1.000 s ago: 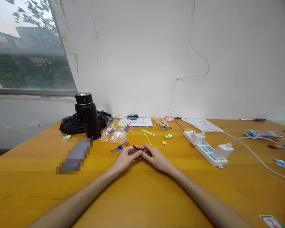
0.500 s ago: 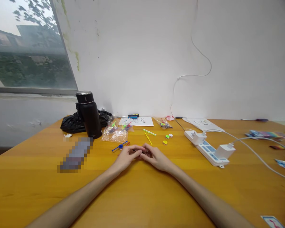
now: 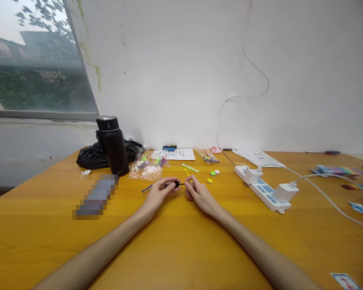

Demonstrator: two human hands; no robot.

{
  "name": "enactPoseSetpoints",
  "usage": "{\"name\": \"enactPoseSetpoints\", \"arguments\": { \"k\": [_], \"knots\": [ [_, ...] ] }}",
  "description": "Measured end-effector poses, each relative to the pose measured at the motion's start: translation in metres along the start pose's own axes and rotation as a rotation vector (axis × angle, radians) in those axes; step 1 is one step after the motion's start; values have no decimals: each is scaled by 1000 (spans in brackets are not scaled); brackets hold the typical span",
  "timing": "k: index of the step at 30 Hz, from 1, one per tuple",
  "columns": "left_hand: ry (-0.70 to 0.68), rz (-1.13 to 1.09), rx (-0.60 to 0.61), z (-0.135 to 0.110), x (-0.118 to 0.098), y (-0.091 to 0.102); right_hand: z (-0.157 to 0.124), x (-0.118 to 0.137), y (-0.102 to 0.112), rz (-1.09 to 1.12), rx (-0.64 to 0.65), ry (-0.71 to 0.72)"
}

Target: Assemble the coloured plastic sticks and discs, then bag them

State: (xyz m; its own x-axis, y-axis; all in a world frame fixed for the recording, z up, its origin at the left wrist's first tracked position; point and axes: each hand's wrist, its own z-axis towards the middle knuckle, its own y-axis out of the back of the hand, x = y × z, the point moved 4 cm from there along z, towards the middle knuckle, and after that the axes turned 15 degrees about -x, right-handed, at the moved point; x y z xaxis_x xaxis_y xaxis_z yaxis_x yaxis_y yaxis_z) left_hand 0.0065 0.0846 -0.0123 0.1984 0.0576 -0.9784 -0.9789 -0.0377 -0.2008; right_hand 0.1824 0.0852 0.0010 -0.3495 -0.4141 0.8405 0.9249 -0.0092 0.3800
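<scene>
Between the thumb and fingers of my left hand point(image 3: 159, 195) is a small black plastic stick with a round hub point(image 3: 177, 184). Its thin end points right, where the fingers of my right hand point(image 3: 199, 195) pinch the tip. Behind my left hand lies a blue stick point(image 3: 146, 188), partly covered by the hand. A yellow stick point(image 3: 186, 172) and a pale green-and-white stick point(image 3: 190, 168) rest beyond my hands. To their right are a yellow disc point(image 3: 210, 181), a green disc point(image 3: 212, 173) and a white disc point(image 3: 217, 172).
A black bottle point(image 3: 113, 149) and a black plastic bag point(image 3: 90, 157) stand at the left, near clear bags of parts point(image 3: 145, 169). A blurred-out flat object point(image 3: 97, 197) lies in front. At the right is a white power strip point(image 3: 264, 191) with plugged-in chargers and trailing cables.
My hands have moved slightly apart, bringing the black stick and its round hub into view between them. The fingers of my right hand have shifted to the stick's right end.
</scene>
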Motion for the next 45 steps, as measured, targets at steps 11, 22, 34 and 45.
{"name": "enactPoseSetpoints", "arguments": {
  "k": [11,22,34,45],
  "knots": [
    [0,-52,-47,2,-1,3,-9,10,-6,45,246,-24],
    [87,-173,-56,-4,-1,-1,19,-2,21,285,-109,-111],
    [-44,84,216,-11,3,-14,22,-2,28,384,-179,-166],
    [-42,72,-60,1,-3,0,-7,19,-5,163,188,-78]
  ]
}}
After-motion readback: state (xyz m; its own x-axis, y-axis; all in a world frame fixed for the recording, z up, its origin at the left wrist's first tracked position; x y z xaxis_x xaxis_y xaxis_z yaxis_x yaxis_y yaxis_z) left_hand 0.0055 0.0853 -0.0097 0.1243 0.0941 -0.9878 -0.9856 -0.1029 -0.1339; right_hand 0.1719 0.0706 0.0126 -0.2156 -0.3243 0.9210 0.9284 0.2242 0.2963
